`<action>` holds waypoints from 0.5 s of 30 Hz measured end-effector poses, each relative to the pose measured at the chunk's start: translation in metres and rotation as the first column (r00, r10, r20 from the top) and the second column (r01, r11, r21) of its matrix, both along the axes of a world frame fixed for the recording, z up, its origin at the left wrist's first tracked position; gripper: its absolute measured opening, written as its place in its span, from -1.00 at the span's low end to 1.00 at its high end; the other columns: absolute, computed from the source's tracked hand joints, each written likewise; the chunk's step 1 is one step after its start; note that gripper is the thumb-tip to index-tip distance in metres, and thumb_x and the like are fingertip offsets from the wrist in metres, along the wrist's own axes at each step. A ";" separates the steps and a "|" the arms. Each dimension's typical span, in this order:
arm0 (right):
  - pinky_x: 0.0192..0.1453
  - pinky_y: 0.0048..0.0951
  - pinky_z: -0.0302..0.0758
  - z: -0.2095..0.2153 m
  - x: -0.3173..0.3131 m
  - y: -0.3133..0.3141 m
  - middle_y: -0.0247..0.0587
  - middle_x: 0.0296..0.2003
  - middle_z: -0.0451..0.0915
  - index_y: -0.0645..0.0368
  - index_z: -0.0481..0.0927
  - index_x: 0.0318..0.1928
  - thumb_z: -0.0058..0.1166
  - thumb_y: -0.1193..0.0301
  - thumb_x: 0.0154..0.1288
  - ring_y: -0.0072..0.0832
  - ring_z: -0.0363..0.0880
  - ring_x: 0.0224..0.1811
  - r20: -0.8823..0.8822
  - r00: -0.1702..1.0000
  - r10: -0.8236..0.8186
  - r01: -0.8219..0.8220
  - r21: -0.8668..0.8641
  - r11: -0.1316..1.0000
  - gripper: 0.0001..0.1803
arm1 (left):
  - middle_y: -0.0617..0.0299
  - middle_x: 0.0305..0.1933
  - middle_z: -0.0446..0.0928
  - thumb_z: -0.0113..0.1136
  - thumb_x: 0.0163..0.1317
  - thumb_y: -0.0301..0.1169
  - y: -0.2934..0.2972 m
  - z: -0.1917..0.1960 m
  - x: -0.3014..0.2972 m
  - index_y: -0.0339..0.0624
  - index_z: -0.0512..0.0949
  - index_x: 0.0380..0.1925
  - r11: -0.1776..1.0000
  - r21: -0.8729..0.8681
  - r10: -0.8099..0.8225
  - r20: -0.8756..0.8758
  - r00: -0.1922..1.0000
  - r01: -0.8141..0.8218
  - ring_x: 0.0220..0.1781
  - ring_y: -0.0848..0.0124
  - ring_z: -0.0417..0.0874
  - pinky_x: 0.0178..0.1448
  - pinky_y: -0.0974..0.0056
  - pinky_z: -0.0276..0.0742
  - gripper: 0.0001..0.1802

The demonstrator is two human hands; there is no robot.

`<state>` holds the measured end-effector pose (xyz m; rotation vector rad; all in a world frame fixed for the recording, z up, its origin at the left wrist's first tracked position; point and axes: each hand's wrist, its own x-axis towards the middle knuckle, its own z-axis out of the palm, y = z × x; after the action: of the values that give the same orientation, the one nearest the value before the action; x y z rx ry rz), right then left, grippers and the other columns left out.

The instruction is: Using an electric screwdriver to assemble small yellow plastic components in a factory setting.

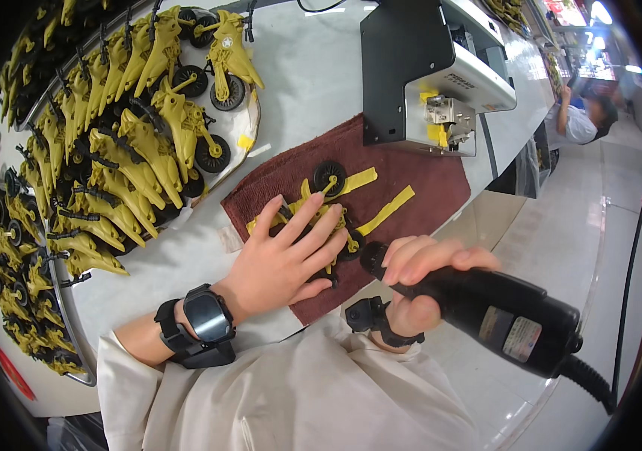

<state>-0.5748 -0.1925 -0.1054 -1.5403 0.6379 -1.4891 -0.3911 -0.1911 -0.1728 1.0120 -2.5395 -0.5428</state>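
My left hand (287,252) lies with its fingers spread over a yellow toy motorcycle (332,180) on a folded brown towel (430,177). Much of the toy is under the palm and fingers; its black wheels stick out beyond them. Two strips of yellow tape (385,210) lie on the towel, just past the fingertips. In my right hand (430,274) is a black corded electric screwdriver (497,312), fingers wrapped round its front part. Its nose points left toward the toy, close to one wheel, but whether it touches cannot be made out.
To the left, a round tray (252,124) is packed with several yellow toy motorcycles (140,143), and more lie beyond it. A black and white tape dispenser (441,83) stands behind the towel. The screwdriver's cord (587,382) runs off right. Another person (578,116) sits far right.
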 end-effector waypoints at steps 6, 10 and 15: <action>-0.47 -0.35 0.46 0.042 -0.009 -0.038 -0.20 -0.46 0.49 0.12 0.02 0.27 0.08 0.07 0.26 -0.42 0.46 -0.58 0.068 0.895 -0.441 0.445 -0.217 0.869 -0.25 | 0.20 0.36 0.20 0.11 0.07 0.10 0.000 0.003 0.000 0.06 0.34 0.18 1.000 0.006 -0.021 0.020 1.000 0.021 0.41 0.13 0.12 0.35 -0.16 -0.03 -0.31; -0.48 -0.42 0.41 0.061 -0.023 -0.111 -0.24 -0.57 0.40 0.31 0.30 0.02 -0.05 0.26 0.28 -0.49 0.40 -0.60 0.031 0.602 -0.798 0.752 -0.357 0.554 -0.57 | 0.20 0.36 0.20 0.12 0.06 0.10 -0.001 0.002 0.000 0.06 0.34 0.17 1.000 0.009 -0.021 -0.007 1.000 0.021 0.40 0.13 0.14 0.35 -0.15 -0.03 -0.31; -0.47 -0.40 0.40 0.052 -0.028 -0.093 -0.24 -0.56 0.39 0.24 0.20 0.14 -0.01 0.22 0.27 -0.48 0.37 -0.65 -0.031 0.827 -0.562 0.553 -0.139 0.821 -0.46 | 0.20 0.36 0.20 0.14 0.04 0.10 0.003 0.001 0.004 0.06 0.35 0.17 1.000 0.028 0.004 -0.018 1.000 -0.003 0.40 0.13 0.14 0.35 -0.15 -0.01 -0.30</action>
<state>-0.6029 -0.2859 -0.0537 -1.5812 1.1323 -1.9434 -0.3868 -0.1880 -0.1718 1.0165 -2.5205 -0.5849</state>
